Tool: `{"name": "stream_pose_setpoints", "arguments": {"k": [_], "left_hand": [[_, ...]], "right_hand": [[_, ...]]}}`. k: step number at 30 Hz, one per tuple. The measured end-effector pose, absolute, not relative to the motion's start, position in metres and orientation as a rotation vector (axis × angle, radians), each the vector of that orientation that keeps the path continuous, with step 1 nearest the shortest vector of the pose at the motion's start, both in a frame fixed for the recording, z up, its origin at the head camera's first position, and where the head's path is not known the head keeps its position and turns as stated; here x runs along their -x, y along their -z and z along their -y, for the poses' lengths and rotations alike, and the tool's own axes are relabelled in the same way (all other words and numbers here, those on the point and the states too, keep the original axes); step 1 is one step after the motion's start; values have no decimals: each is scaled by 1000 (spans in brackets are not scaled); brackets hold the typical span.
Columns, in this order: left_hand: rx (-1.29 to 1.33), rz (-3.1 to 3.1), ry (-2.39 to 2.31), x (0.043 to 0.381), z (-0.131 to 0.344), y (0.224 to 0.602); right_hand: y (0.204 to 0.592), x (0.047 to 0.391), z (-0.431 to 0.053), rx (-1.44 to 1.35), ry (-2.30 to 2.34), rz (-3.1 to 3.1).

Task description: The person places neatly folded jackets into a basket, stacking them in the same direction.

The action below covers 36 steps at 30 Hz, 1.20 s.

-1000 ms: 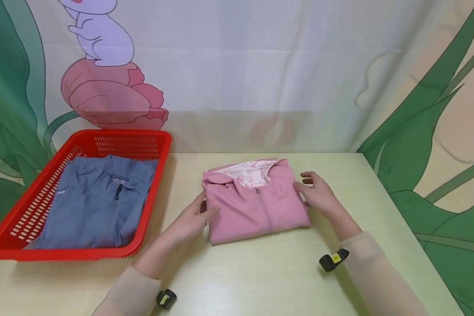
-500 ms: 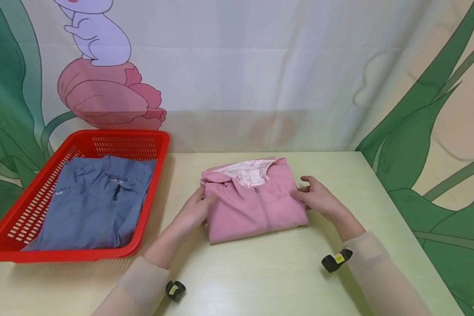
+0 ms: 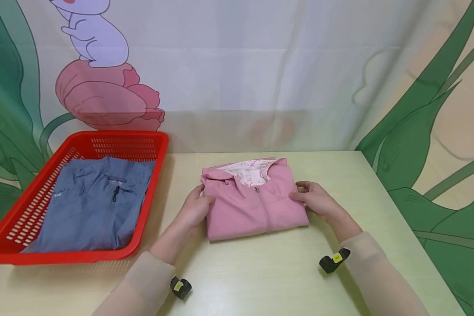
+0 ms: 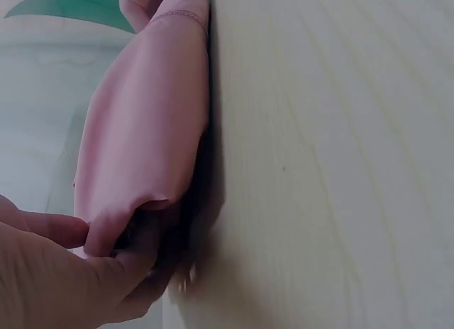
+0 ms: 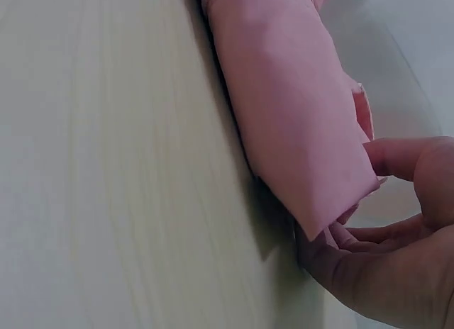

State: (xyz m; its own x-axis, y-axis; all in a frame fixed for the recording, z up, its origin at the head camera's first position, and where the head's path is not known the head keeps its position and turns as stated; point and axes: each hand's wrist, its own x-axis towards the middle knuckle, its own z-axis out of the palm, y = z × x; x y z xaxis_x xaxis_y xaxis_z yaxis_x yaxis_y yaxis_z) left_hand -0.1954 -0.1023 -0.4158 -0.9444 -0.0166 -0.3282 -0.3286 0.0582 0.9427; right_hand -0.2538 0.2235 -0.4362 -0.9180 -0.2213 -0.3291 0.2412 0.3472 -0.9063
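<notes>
A folded pink jacket [image 3: 241,210] with a front zipper and a white printed lining lies on the table in the head view. My left hand [image 3: 193,208] grips its left edge, thumb on top and fingers tucked underneath. In the left wrist view the left hand [image 4: 78,272] pinches the jacket's folded corner [image 4: 135,130]. On the opposite side my right hand [image 3: 316,199] holds the right edge, thumb over the cloth. The right wrist view shows the right hand [image 5: 397,251] with fingers under the jacket's corner [image 5: 305,130], partly hidden by it.
To the left stands a red plastic basket [image 3: 162,171] with a folded blue-grey jacket [image 3: 91,206] inside. The pale wooden table [image 3: 253,272] reaches back to a printed curtain [image 3: 229,79]. Each sleeve carries a small black device, such as the right one [image 3: 334,260].
My left hand has moved in to the right and closed on the jacket's left edge. My right hand has lowered slightly and taken hold of the right edge. The jacket has barely shifted.
</notes>
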Motion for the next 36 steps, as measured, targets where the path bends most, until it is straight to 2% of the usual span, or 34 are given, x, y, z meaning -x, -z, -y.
{"name": "stream_pose_setpoints", "arguments": {"k": [8, 24, 36], "left_hand": [[394, -1906, -2118, 201, 109, 416], [393, -1912, -2128, 200, 118, 421], [359, -1914, -2150, 197, 121, 423]], "right_hand": [[433, 255, -224, -4, 1597, -2170], [432, 253, -224, -59, 1657, -2091], [430, 249, -227, 21, 1684, -2006]]}}
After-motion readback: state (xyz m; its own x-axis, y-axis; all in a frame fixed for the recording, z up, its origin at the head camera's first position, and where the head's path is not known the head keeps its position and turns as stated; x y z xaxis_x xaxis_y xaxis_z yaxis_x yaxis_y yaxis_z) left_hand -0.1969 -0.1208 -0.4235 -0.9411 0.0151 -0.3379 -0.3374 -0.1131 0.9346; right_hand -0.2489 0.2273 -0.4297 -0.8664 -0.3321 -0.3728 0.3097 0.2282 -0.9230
